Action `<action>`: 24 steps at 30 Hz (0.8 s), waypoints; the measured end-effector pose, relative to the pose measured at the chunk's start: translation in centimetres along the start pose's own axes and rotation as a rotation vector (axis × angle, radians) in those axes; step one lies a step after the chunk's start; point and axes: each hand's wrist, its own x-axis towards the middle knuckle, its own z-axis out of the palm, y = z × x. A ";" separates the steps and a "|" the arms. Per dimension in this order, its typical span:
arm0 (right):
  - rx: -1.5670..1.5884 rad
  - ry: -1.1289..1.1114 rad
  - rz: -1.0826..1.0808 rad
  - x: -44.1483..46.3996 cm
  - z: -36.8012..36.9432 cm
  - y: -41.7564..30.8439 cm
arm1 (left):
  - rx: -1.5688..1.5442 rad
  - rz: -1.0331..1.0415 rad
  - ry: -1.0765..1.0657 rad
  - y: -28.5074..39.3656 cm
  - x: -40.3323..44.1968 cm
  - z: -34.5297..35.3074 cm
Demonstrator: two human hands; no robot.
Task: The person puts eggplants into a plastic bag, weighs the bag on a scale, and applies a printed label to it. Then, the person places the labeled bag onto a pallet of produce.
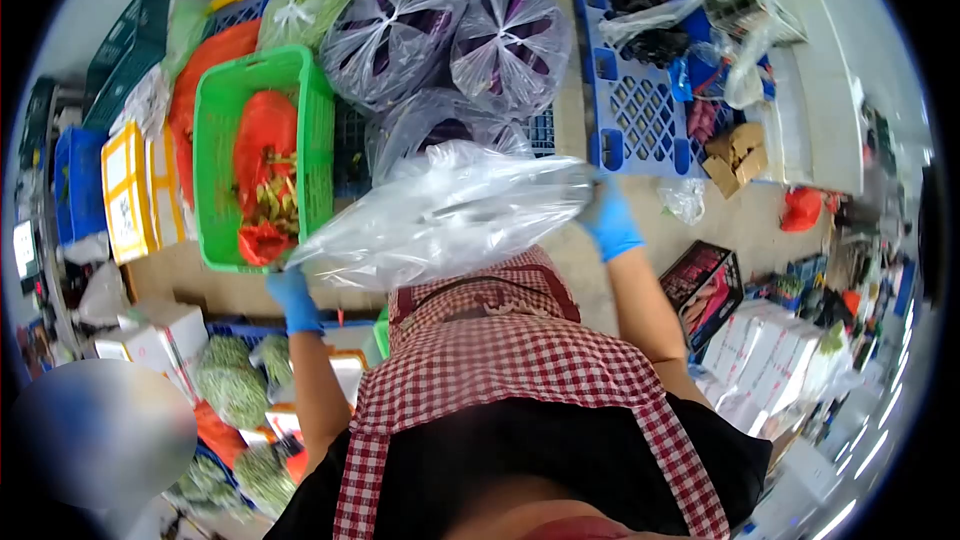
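A large clear plastic bag (460, 215) is stretched between my hands in front of my red checked apron (510, 350). My left hand (293, 300), in a blue glove, is closed on the bag's left end, close to the near corner of a green crate (318, 130). At the bag's right end, my right hand (610, 220) in a blue glove grips it too, partly hidden behind the plastic. Whether anything lies inside the bag I cannot make out. Inside the green crate are a red mesh bag (265, 135) and some yellowish-green pieces.
Clear bags of purple vegetables (512, 45) stand ahead on blue pallets. A blue pallet (640, 115) at right carries plastic scraps and a cardboard box (737, 158). Bundled greens (230, 380) lie behind at left; a black crate (702, 285) and white boxes (765, 360) stand at right.
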 end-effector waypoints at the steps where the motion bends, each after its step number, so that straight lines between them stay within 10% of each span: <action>1: 0.728 0.044 0.300 0.9 -3.3 -1.1 | 0.065 0.060 0.101 -0.2 -0.6 -0.7; 5: 0.372 0.034 0.169 4.9 -6.7 -3.8 | 0.069 0.033 -0.098 1.6 -3.9 2.0; 9: -0.131 -0.202 -0.086 4.5 -1.7 -10.7 | 0.014 0.536 -0.374 18.5 -12.2 8.8; 12: -0.511 -0.603 -0.297 2.0 3.0 -14.2 | 0.145 0.864 -0.205 22.1 -13.8 17.3; 15: -0.993 -0.582 -0.549 1.8 4.7 -17.8 | -0.123 0.454 -0.228 9.6 -8.7 24.2; 19: -1.667 -0.166 -1.089 11.8 -3.5 -15.5 | -0.101 0.269 0.122 14.9 -14.2 17.1; 24: -1.387 -0.556 -0.923 24.5 -3.8 -12.9 | 0.318 0.275 0.816 15.0 -22.7 13.1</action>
